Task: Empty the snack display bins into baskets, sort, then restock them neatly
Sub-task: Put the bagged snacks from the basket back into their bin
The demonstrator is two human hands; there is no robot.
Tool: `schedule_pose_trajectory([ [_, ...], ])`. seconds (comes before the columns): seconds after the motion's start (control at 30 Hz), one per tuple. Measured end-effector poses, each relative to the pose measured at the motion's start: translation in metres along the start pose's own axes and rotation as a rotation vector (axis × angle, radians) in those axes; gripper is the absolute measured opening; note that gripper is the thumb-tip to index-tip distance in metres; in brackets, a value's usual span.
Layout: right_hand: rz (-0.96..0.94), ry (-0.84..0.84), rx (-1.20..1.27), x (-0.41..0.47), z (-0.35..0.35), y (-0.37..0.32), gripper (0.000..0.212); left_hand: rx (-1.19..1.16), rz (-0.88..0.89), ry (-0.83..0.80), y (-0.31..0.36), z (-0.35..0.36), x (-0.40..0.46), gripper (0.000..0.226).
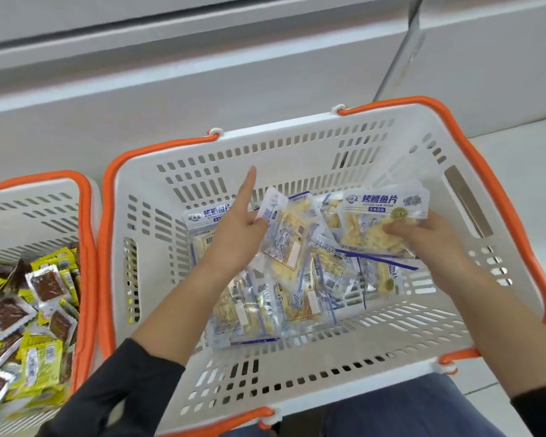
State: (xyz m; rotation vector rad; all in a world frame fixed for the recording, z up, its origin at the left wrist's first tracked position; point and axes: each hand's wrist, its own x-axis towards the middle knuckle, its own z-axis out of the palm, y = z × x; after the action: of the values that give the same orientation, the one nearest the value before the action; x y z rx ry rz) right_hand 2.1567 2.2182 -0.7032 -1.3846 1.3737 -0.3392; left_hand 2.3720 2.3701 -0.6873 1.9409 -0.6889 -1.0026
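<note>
This is a shop. Two white shopping baskets (297,146) with orange handles (511,200) hold priced, barcoded snack packets (385,216), and grey display shelving (202,74) stands behind them.

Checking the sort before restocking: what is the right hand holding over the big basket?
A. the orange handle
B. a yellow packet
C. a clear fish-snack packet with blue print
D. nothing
C: the right hand grips a clear, blue-printed fish-snack packet above the pile in the big basket.
</note>
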Motion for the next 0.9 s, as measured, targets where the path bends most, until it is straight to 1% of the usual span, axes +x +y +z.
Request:
schedule_pose_trajectory([
  [0.1, -0.172, -0.148, -0.082, -0.018, 0.019, -0.012, 0.023, -0.125, -0.124, -0.057, -0.004, 0.002, 0.004, 0.072],
  [0.17, -0.244, -0.282, -0.125, -0.029, 0.039, -0.019, 0.028, -0.310, -0.210, -0.069, -0.004, 0.007, 0.003, 0.066],
  [0.23, -0.248, -0.399, -0.173, -0.034, 0.057, -0.020, 0.033, -0.553, -0.290, -0.063, -0.007, 0.014, 0.003, 0.060],
  [0.27, -0.228, -0.424, -0.137, -0.033, 0.063, -0.019, 0.034, -0.593, -0.286, -0.062, -0.008, 0.016, 0.002, 0.057],
  [0.3, -0.166, -0.425, -0.067, -0.032, 0.066, -0.020, 0.034, -0.548, -0.253, -0.067, -0.010, 0.018, -0.001, 0.056],
  [0.33, -0.075, -0.410, 0.025, -0.030, 0.066, -0.021, 0.035, -0.445, -0.192, -0.065, -0.013, 0.020, -0.003, 0.057],
  [0.4, 0.094, -0.387, 0.185, -0.026, 0.062, -0.018, 0.053, -0.193, -0.030, -0.015, -0.020, 0.023, -0.006, 0.062],
  [0.43, 0.146, -0.385, 0.229, -0.026, 0.060, -0.018, 0.050, -0.078, 0.034, 0.022, -0.023, 0.023, -0.006, 0.067],
  [0.47, 0.172, -0.391, 0.256, -0.026, 0.059, -0.017, 0.038, 0.017, 0.077, 0.048, -0.027, 0.022, -0.005, 0.072],
  [0.5, 0.178, -0.400, 0.268, -0.027, 0.057, -0.015, 0.028, 0.092, 0.100, 0.048, -0.031, 0.021, -0.003, 0.078],
  [0.53, 0.196, -0.396, 0.273, -0.027, 0.055, -0.015, 0.026, 0.139, 0.107, 0.027, -0.033, 0.018, -0.002, 0.081],
  [0.57, 0.218, -0.417, 0.282, -0.028, 0.053, -0.015, 0.035, 0.147, 0.093, -0.007, -0.034, 0.016, -0.002, 0.080],
  [0.6, 0.234, -0.447, 0.308, -0.026, 0.050, -0.014, 0.049, 0.126, 0.057, -0.031, -0.034, 0.014, -0.002, 0.076],
  [0.63, 0.234, -0.481, 0.332, -0.025, 0.048, -0.014, 0.057, 0.092, 0.008, -0.035, -0.033, 0.012, -0.002, 0.070],
  [0.7, 0.213, -0.516, 0.375, -0.025, 0.047, -0.015, 0.042, 0.026, -0.087, 0.017, -0.030, 0.012, -0.001, 0.058],
  [0.73, 0.202, -0.518, 0.384, -0.026, 0.048, -0.015, 0.044, 0.001, -0.122, 0.058, -0.029, 0.014, 0.000, 0.055],
  [0.77, 0.187, -0.505, 0.378, -0.027, 0.050, -0.016, 0.062, -0.011, -0.149, 0.095, -0.030, 0.017, 0.002, 0.051],
  [0.8, 0.168, -0.490, 0.351, -0.028, 0.052, -0.016, 0.087, 0.000, -0.164, 0.124, -0.031, 0.021, 0.002, 0.047],
  [0.83, 0.144, -0.488, 0.313, -0.028, 0.054, -0.015, 0.107, 0.026, -0.172, 0.141, -0.030, 0.025, 0.000, 0.046],
  [0.87, 0.119, -0.499, 0.278, -0.028, 0.056, -0.014, 0.111, 0.053, -0.168, 0.142, -0.029, 0.029, -0.002, 0.051],
  [0.9, 0.096, -0.498, 0.251, -0.028, 0.058, -0.014, 0.099, 0.077, -0.156, 0.123, -0.028, 0.032, -0.004, 0.060],
])
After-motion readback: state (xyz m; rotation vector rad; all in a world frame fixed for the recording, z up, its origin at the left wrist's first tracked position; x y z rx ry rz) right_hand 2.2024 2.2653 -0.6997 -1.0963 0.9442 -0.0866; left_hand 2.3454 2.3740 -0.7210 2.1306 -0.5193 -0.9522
